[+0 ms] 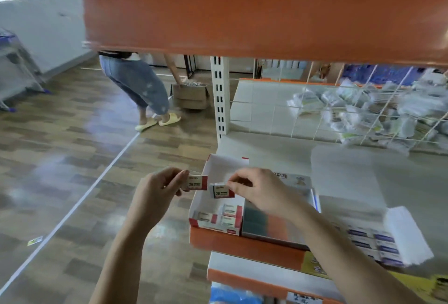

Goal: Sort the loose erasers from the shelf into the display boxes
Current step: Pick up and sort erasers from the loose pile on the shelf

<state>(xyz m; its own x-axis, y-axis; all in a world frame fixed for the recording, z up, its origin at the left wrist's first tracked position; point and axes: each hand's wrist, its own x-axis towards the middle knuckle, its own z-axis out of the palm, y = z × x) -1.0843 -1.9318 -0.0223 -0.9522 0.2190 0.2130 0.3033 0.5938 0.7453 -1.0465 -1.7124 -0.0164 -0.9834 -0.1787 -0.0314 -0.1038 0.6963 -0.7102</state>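
eraser by the left fingers [197,182]: white sleeve, red band at one end, dark "2B" print
eraser by the right fingers [222,191]: same white and red, dark "2B" print
display box [219,165]: below both erasers; white inside, red trim on the front wall and a red corner tab
packed erasers [221,217]: white with red ends, in the box's near end
second box [276,227]: under the right wrist; blurred dark green and orange blocks
blue-labelled erasers [373,240]: right of the forearm; white with blue stripes
shelf edge [242,243]: orange
upper shelf [264,10]: orange
floor [72,146]: brown wood-plank pattern, one white line across
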